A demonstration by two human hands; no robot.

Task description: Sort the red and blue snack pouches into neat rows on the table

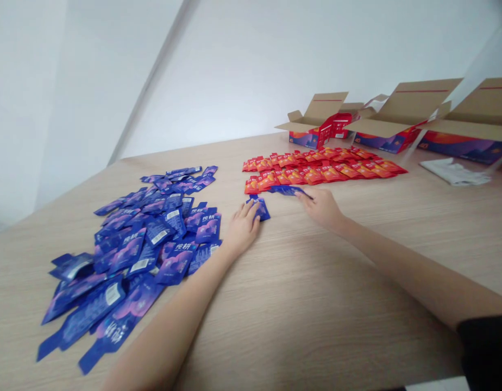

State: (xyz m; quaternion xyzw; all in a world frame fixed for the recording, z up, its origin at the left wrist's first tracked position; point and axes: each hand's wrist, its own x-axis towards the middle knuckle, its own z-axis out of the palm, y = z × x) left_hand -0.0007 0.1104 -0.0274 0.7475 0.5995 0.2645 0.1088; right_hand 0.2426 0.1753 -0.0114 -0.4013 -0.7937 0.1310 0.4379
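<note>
My left hand [243, 229] lies palm down on the table with its fingers stretched over a blue pouch [262, 209], touching it. A second blue pouch [287, 190] is gripped at its right end between the thumb and fingers of my right hand [322, 208]. That pouch is tilted and sits close to the near edge of two overlapping rows of red and orange pouches [308, 175]. Left of my left hand spreads a loose heap of blue and purple pouches [153, 228], some face up and others showing white barcode labels.
Behind the red rows stand several open cardboard boxes, among them a small one [303, 139], a middle one [381, 142] and a large one [463, 147] at right. A folded white sheet [455, 171] lies before them. A white wall [251, 65] rises behind the wooden table [316, 304].
</note>
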